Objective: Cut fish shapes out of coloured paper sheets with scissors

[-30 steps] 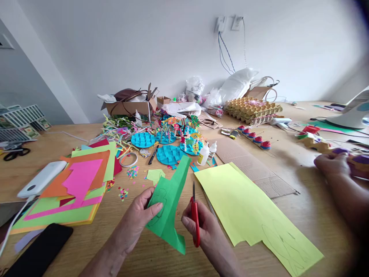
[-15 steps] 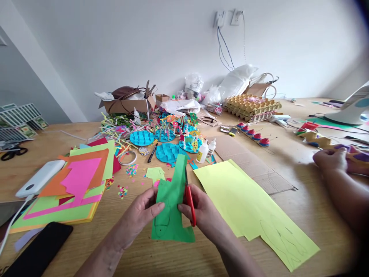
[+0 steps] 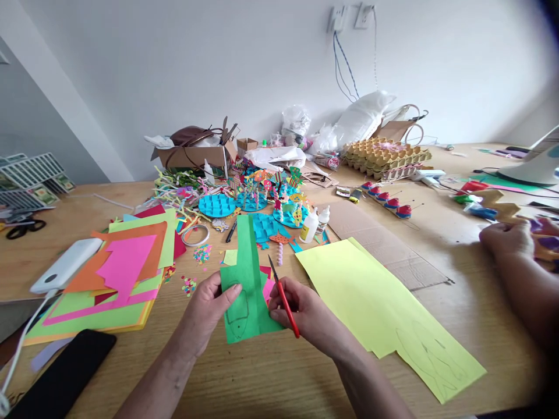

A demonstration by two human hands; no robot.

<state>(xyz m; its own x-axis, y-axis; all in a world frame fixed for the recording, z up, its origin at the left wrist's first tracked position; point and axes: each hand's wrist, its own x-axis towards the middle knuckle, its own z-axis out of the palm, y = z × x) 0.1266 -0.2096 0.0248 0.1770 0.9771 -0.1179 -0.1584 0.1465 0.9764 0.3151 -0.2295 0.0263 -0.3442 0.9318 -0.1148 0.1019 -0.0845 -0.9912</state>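
My left hand (image 3: 213, 305) pinches the left edge of a green paper sheet (image 3: 255, 308), thumb on its front. A pencilled fish outline shows on the sheet's lower left, and a narrow strip of it sticks up at the top. Red-handled scissors (image 3: 286, 305) are in my right hand (image 3: 301, 314), their dark tips pointing up and away beside the paper. The right thumb and fingers also reach the sheet's lower right edge. To the right lies a yellow sheet (image 3: 349, 291) with pencilled outlines.
Stacked coloured papers (image 3: 126, 267), a white power bank (image 3: 65, 265) and a black phone (image 3: 65, 378) lie left. Blue paper discs (image 3: 217, 205) and glue bottles (image 3: 309, 226) stand ahead. Cardboard (image 3: 375, 244) lies behind the yellow sheet. Another person's hand (image 3: 509, 241) holds a painted egg-carton piece at right.
The green sheet has shifted left and tilted, its strip now further left. The scissors have swung from nearly upright to leaning left, with their blades clear of the strip.
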